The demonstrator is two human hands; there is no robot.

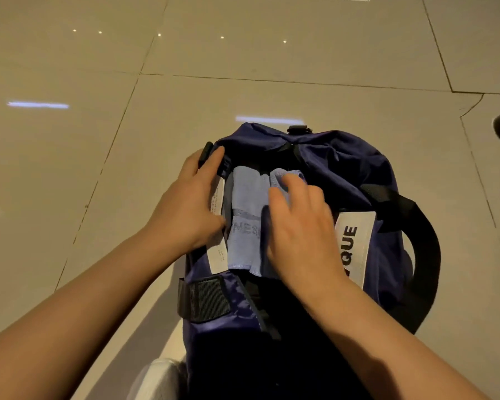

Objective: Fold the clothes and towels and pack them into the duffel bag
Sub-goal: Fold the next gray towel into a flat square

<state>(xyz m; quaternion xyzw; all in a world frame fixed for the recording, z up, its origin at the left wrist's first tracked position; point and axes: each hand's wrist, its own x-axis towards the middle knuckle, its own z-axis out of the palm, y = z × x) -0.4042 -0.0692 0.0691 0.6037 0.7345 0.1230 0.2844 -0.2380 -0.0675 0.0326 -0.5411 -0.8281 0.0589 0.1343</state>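
Left hand (189, 203) grips the left rim of the open navy nylon duffel bag (344, 174) on glossy floor tiles (98, 82), folded light-blue towel (244, 215) with unreadable woven lettering inside it, right hand (298, 226) flat on towel, fingers relaxed, white "QUE" patch (355, 243) right of that.

Brightness: dim, warm yellowish cast over the whole frame.
Light source: overhead lamps, seen only as reflections in the glossy floor tiles (272, 53).
Glare: small bright dots across the upper left; two pale blue streaks at left centre and just above the duffel bag (358, 174).
Shadows: soft, lower bag nearly black.
Blur: right hand (300, 226) fingertips smeared; bag labels slightly soft.
Distortion: wide-angle, tile seams bend toward the edges.
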